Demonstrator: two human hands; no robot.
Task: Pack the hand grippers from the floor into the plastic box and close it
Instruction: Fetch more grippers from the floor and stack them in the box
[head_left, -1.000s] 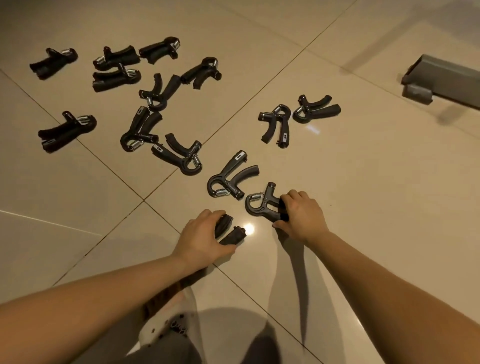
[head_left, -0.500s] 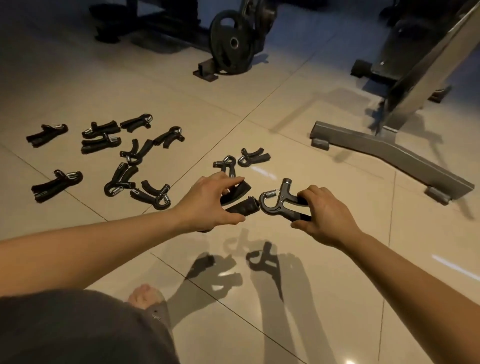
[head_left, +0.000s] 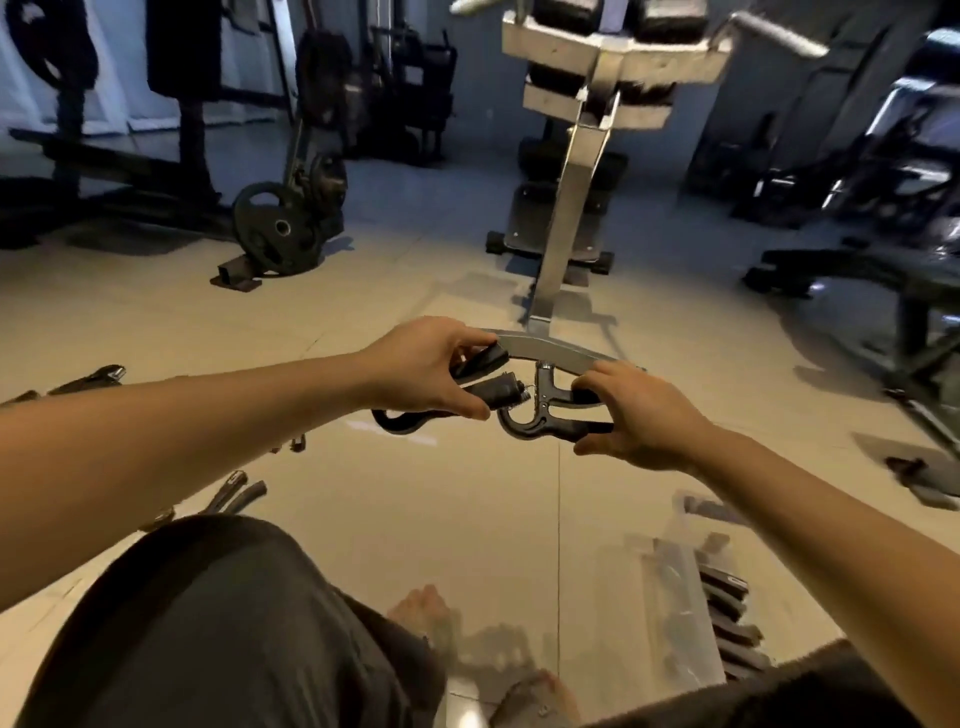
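1. On the floor (head_left: 467, 519) at the far left, loose hand grippers (head_left: 98, 375) lie well apart from the box, and another pair of handles (head_left: 236, 491) shows just past our knee (head_left: 208, 623). They sit at the edge of our view. We judge they are easy to overlook, which would leave the pack short.
2. The left grip (head_left: 426, 371) is clenched round the first held gripper (head_left: 483, 376) and holds it up off the floor at mid-frame. Its handle ends point right and look to touch the other gripper's spring (head_left: 522, 401). If a handle catches in those coils, pulling the two apart could jerk one loose.
3. The right grip (head_left: 639, 410) grasps the second held gripper (head_left: 540, 418) by its handles, fingers above and thumb below. The hold looks light to us, so a quick swing toward the box could let it slip and drop on the tiles.
4. At lower right the clear plastic box (head_left: 660, 571) rests on the floor beside our right forearm, with stacked grippers (head_left: 727, 608) in a row inside. We cannot make out its lid. If both held pieces go in at once or crooked, a handle may stand above the rim and stop the box from closing.
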